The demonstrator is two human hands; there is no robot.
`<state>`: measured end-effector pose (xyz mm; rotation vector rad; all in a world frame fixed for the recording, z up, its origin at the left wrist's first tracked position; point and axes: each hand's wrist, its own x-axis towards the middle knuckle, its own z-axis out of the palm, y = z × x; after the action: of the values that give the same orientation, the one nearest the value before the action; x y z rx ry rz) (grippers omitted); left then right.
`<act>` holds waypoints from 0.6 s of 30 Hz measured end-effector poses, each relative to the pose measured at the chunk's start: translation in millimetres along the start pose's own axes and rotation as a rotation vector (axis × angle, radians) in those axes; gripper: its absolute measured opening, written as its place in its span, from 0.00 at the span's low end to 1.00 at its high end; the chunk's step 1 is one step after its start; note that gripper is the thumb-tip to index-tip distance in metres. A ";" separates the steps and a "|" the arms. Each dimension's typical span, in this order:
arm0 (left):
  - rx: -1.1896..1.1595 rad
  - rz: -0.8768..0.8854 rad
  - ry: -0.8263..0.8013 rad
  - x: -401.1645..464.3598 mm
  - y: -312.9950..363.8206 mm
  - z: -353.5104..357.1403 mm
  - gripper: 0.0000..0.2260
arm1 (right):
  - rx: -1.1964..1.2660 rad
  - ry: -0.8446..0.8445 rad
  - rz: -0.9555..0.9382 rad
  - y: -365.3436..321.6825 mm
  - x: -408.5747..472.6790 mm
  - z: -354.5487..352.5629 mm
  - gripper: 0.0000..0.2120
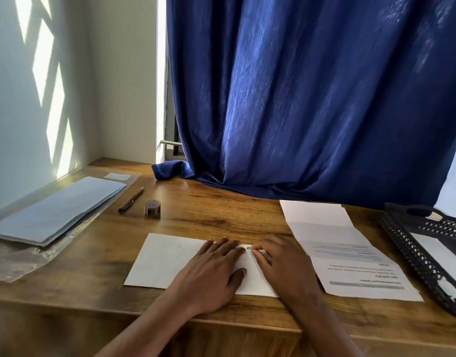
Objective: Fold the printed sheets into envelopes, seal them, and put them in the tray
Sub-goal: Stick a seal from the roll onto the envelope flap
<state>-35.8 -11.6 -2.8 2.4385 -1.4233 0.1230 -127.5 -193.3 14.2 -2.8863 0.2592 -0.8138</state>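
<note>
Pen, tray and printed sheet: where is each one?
Pen [131, 199], head view, middle of its barrel.
Tray [404, 243], head view, its black lattice left wall.
Printed sheet [350, 256], head view, among its text lines.

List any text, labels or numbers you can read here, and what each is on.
Nothing legible.
Printed sheet: lines of text and a grey heading bar, upside down, too blurred to read.
Small round brown thing by the pen: markings too small.
</note>
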 end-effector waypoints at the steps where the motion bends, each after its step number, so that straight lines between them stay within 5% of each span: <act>1: -0.002 -0.001 -0.005 0.1 0.1 0.0 0.28 | -0.009 -0.014 -0.005 0.5 -0.7 0.9 0.11; 18: 0.016 0.015 0.005 -0.5 1.1 1.5 0.25 | -0.013 -0.112 0.021 3.3 -4.4 5.9 0.14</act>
<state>-37.2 -12.2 -4.1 2.4387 -1.4438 0.1440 -128.5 -195.2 6.4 -2.9236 0.2838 -0.6469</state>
